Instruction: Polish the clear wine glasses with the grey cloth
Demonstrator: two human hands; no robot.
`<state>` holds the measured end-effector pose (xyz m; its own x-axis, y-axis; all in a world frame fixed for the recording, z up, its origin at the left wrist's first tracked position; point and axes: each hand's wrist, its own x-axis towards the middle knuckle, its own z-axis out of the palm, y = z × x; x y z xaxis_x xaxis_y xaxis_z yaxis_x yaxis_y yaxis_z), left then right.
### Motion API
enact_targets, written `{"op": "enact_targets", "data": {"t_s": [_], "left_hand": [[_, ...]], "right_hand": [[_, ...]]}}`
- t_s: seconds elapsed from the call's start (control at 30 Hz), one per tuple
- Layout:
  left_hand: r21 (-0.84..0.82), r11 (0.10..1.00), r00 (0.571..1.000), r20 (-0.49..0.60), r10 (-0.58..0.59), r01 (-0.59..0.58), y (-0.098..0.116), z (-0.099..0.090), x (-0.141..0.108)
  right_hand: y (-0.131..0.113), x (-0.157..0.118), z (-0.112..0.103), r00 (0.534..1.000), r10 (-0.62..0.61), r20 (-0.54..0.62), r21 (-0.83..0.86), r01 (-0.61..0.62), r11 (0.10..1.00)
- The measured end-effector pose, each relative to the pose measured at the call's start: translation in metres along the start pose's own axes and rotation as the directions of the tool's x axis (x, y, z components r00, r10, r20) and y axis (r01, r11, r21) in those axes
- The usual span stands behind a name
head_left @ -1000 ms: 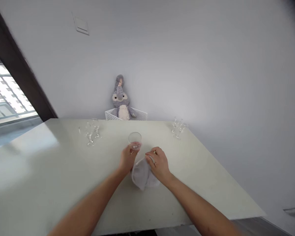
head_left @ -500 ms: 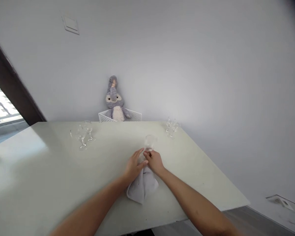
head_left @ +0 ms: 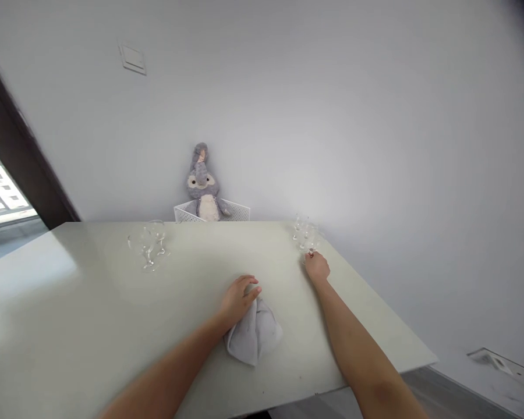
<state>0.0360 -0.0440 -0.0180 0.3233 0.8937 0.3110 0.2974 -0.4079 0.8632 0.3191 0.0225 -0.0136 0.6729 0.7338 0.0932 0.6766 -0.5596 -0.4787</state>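
My right hand [head_left: 317,266] reaches to the far right of the table, its fingers closed on the lower part of a clear stemmed glass [head_left: 313,240]. More clear stemmed glasses [head_left: 297,227] stand just behind it, overlapping in view. My left hand [head_left: 239,298] rests near the middle of the table with thumb and fingers apart and nothing between them. A folded light grey cloth [head_left: 254,337] lies under and beside that hand, its upper edge partly covered by the palm.
On the left of the pale table [head_left: 187,279] is a group of clear stemmed glasses [head_left: 147,247]. Behind the far edge, a grey plush toy [head_left: 202,183] sits in a white perforated basket [head_left: 240,212] against the wall. The table's right edge slants toward me.
My right hand has moved from the middle beside the cloth to the far right, carrying the stemmed glass to the others there. My left hand has stayed by the cloth.
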Motion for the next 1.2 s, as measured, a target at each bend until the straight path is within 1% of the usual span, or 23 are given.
{"op": "enact_targets", "data": {"t_s": [0.17, 0.27, 0.33, 0.4, 0.43, 0.5, 0.53, 0.57, 0.6, 0.63, 0.67, 0.7, 0.73, 0.77, 0.8, 0.87, 0.9, 0.97, 1.0, 1.03, 1.1, 1.13, 1.2], "left_hand": [[-0.032, 0.999, 1.0, -0.023, 0.004, -0.005, -0.005, 0.002, 0.002], [-0.123, 0.99, 0.995, -0.063, -0.078, 0.07, -0.009, 0.001, 0.004], [-0.239, 0.964, 0.98, -0.131, -0.149, 0.115, -0.013, -0.002, 0.008], [-0.374, 0.92, 0.948, -0.238, -0.213, 0.113, -0.017, -0.006, 0.011], [-0.433, 0.896, 0.921, -0.301, -0.249, 0.101, -0.018, -0.008, 0.013], [-0.506, 0.859, 0.847, -0.42, -0.327, 0.081, -0.02, -0.015, 0.017], [-0.523, 0.849, 0.801, -0.476, -0.363, 0.074, -0.021, -0.02, 0.019], [-0.533, 0.843, 0.748, -0.532, -0.397, 0.068, -0.022, -0.025, 0.02], [-0.543, 0.837, 0.69, -0.584, -0.427, 0.059, -0.023, -0.031, 0.022], [-0.554, 0.831, 0.631, -0.63, -0.453, 0.044, -0.025, -0.037, 0.023], [-0.568, 0.823, 0.571, -0.669, -0.477, 0.022, -0.026, -0.044, 0.025], [-0.59, 0.807, 0.51, -0.698, -0.503, -0.011, -0.027, -0.052, 0.027], [-0.616, 0.786, 0.452, -0.717, -0.531, -0.054, -0.029, -0.06, 0.029], [-0.639, 0.763, 0.401, -0.728, -0.556, -0.102, -0.031, -0.068, 0.031], [-0.657, 0.74, 0.354, -0.734, -0.58, -0.149, -0.032, -0.077, 0.032], [-0.677, 0.702, 0.277, -0.734, -0.62, -0.222, -0.036, -0.096, 0.034], [-0.685, 0.687, 0.253, -0.729, -0.637, -0.244, -0.038, -0.105, 0.035], [-0.713, 0.645, 0.245, -0.7, -0.67, -0.274, -0.043, -0.124, 0.034], [-0.73, 0.622, 0.257, -0.683, -0.684, -0.283, -0.046, -0.133, 0.034], [-0.753, 0.59, 0.283, -0.657, -0.698, -0.292, -0.048, -0.142, 0.033], [-0.811, 0.48, 0.366, -0.581, -0.727, -0.335, -0.054, -0.157, 0.032], [-0.836, 0.408, 0.418, -0.54, -0.73, -0.367, -0.057, -0.163, 0.032], [-0.863, 0.267, 0.519, -0.477, -0.71, -0.428, -0.062, -0.172, 0.031]], "right_hand": [[-0.003, 0.007, -0.001, 1.0, 0.019, -0.007, 0.024, -0.018, 1.0], [-0.001, 0.007, -0.006, 1.0, 0.021, -0.011, 0.069, -0.02, 0.997], [0.002, 0.003, -0.012, 1.0, 0.017, -0.022, 0.111, -0.014, 0.994], [0.002, -0.01, -0.019, 0.999, -0.009, -0.031, 0.155, 0.014, 0.988], [0.0, -0.02, -0.022, 0.999, -0.032, -0.03, 0.175, 0.037, 0.984], [-0.008, -0.053, -0.03, 0.987, -0.162, -0.011, 0.227, 0.16, 0.961], [-0.013, -0.075, -0.033, 0.962, -0.273, 0.012, 0.262, 0.261, 0.929], [-0.019, -0.1, -0.036, 0.87, -0.492, 0.033, 0.326, 0.456, 0.828], [-0.025, -0.126, -0.039, 0.729, -0.683, 0.052, 0.374, 0.62, 0.69], [-0.031, -0.153, -0.041, 0.549, -0.831, 0.09, 0.39, 0.748, 0.536], [-0.035, -0.179, -0.041, 0.346, -0.926, 0.148, 0.365, 0.851, 0.376], [-0.039, -0.202, -0.041, 0.211, -0.961, 0.178, 0.296, 0.92, 0.256], [-0.043, -0.22, -0.039, 0.138, -0.967, 0.215, 0.221, 0.958, 0.185], [-0.046, -0.233, -0.036, 0.118, -0.96, 0.252, 0.162, 0.973, 0.162], [-0.049, -0.241, -0.031, 0.124, -0.951, 0.284, 0.111, 0.981, 0.161], [-0.056, -0.245, -0.02, 0.184, -0.923, 0.338, 0.038, 0.977, 0.209], [-0.06, -0.242, -0.014, 0.215, -0.909, 0.358, 0.012, 0.972, 0.235], [-0.066, -0.234, -0.006, 0.245, -0.891, 0.382, -0.017, 0.966, 0.258], [-0.068, -0.231, -0.003, 0.243, -0.89, 0.386, -0.023, 0.967, 0.254], [-0.07, -0.227, -0.002, 0.231, -0.893, 0.386, -0.021, 0.97, 0.241], [-0.071, -0.223, -0.001, 0.201, -0.904, 0.378, -0.007, 0.977, 0.215], [-0.071, -0.222, -0.002, 0.193, -0.908, 0.372, 0.004, 0.978, 0.21], [-0.068, -0.22, -0.001, 0.192, -0.916, 0.352, 0.037, 0.975, 0.218]]}}
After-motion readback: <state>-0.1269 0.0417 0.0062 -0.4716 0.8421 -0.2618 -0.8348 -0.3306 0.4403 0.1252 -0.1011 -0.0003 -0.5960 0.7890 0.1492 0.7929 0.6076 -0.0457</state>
